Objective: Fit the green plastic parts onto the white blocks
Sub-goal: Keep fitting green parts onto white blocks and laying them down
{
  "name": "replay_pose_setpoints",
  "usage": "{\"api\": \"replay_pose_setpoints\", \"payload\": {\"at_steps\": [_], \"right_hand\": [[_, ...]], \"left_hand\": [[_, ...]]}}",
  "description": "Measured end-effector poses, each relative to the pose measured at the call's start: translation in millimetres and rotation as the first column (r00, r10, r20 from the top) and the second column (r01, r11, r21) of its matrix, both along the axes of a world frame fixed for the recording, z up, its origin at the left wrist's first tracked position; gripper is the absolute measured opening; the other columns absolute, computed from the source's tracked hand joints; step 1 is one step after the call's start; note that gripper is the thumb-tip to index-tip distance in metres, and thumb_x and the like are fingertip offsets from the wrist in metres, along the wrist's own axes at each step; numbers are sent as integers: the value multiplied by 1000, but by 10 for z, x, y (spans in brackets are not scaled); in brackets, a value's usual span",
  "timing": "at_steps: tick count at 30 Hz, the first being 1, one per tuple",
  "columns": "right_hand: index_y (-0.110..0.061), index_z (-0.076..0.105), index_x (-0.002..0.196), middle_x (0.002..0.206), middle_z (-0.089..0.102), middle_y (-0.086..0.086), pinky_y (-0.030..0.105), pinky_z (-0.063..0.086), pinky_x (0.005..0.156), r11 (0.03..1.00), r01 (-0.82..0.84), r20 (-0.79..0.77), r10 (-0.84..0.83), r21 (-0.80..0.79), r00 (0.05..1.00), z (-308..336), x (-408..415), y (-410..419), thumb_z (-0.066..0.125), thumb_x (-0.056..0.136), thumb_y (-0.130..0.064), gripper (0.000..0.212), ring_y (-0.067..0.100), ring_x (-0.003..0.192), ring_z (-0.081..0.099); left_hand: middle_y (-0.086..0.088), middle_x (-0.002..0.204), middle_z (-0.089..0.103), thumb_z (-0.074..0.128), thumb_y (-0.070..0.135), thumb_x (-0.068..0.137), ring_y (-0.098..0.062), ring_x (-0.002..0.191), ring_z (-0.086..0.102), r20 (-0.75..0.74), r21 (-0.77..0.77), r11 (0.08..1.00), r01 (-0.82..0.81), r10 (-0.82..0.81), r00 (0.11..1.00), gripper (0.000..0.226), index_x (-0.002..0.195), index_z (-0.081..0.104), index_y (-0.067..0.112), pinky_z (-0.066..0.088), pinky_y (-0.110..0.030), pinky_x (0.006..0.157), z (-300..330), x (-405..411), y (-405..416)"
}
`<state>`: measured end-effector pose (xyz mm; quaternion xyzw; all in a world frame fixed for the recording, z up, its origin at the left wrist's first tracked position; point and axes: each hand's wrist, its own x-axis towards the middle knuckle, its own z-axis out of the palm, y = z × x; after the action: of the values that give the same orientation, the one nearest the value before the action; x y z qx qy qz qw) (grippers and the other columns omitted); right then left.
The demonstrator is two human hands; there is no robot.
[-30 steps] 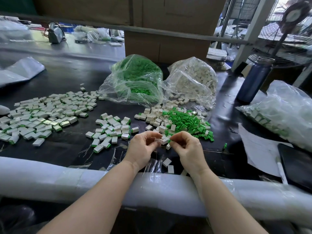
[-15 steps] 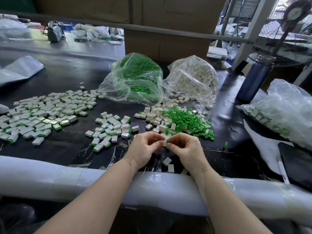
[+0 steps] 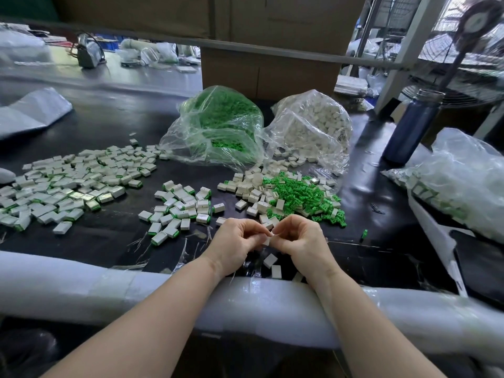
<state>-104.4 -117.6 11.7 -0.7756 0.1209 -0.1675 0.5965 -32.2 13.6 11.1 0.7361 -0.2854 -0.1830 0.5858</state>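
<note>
My left hand [image 3: 236, 240] and my right hand [image 3: 298, 237] meet above the table's near edge, fingertips pinching one small white block [image 3: 268, 238] between them; most of it is hidden by my fingers. Just beyond lies a loose heap of green plastic parts [image 3: 302, 193] mixed with bare white blocks [image 3: 256, 192]. Fitted blocks with green ends lie in a small cluster [image 3: 181, 207] and a wide spread [image 3: 73, 178] to the left. Two white blocks [image 3: 272, 264] lie under my hands.
Behind the heaps slump a clear bag of green parts [image 3: 218, 126] and a bag of white blocks [image 3: 313, 126]. A blue bottle [image 3: 411, 126] stands at the right, with another filled bag [image 3: 461, 175] beside it. A padded white rail [image 3: 109, 287] lines the near edge.
Both hands have stayed together at the same spot, drawing slightly closer and lower while working the small block between the fingertips.
</note>
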Motion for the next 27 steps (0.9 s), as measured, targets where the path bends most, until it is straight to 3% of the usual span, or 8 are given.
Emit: {"api": "replay_pose_setpoints", "payload": {"at_steps": [4, 9, 15, 21, 27], "right_hand": [[-14, 60, 68, 58, 62, -2, 17, 48, 53, 1000, -2, -3, 2, -13, 1000, -10, 4, 0, 72, 71, 8, 25, 7, 54, 57], [-13, 63, 74, 65, 65, 3, 20, 51, 57, 999, 18, 18, -19, 43, 1000, -15, 14, -10, 71, 75, 4, 19, 11, 58, 60], [-9, 63, 76, 70, 67, 13, 28, 54, 55, 991, 41, 20, -44, 130, 999, -15, 24, -15, 66, 81, 3, 14, 23, 59, 65], [-10, 67, 76, 66, 68, 7, 22, 50, 53, 986, 28, 21, -32, 166, 999, -19, 19, -17, 64, 85, -4, 11, 14, 55, 61], [-10, 66, 70, 59, 66, 1, 17, 46, 49, 989, 26, 7, -27, 144, 1000, -36, 21, 1, 66, 83, -2, 15, 6, 49, 56]], "left_hand": [[3, 70, 65, 60, -3, 85, -5, 63, 59, 39, 35, 999, 19, -20, 999, 24, 76, 69, 17, 52, -18, 71, 4, -2, 9], [-18, 89, 69, 58, 2, 88, -19, 78, 61, 32, -14, 1000, -10, 11, 999, 16, 86, 68, 14, 53, -35, 82, 14, -9, -3], [-16, 90, 66, 60, -6, 84, -25, 81, 63, 86, -23, 1000, 21, -19, 996, 23, 95, 57, 14, 52, -31, 82, 19, -27, -17], [-4, 83, 67, 61, 11, 87, -11, 76, 61, 106, -26, 999, -28, 30, 994, 5, 87, 64, 16, 51, -21, 76, -17, 14, -11], [-6, 79, 67, 59, 16, 89, -18, 73, 64, -3, -47, 997, -61, 61, 998, 13, 79, 65, 22, 56, -34, 74, -40, 51, 7]]}}
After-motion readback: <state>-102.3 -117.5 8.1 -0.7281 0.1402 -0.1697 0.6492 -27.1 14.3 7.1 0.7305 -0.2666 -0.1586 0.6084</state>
